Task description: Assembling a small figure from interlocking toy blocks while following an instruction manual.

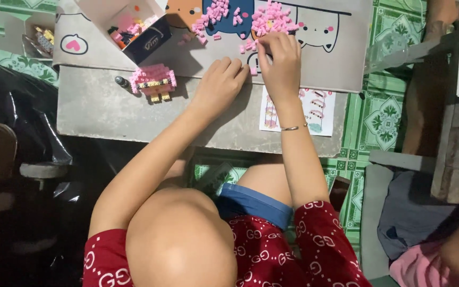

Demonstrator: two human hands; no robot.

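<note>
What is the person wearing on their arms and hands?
Both arms are bare from the shoulders down. Short red sleeves with a repeating white letter pattern cover only the tops of the arms. A thin silver bracelet circles the right wrist. The left hand and right hand wear no gloves, and I see no rings.

Loose bricks [264, 18] behind the hands, brick figure [154, 82] left of them, instruction sheet [314, 111] on the table [96, 109]

Pink bricks [270, 18] — green patterned floor tiles [381, 114] — red patterned shirt [277, 247]
</note>
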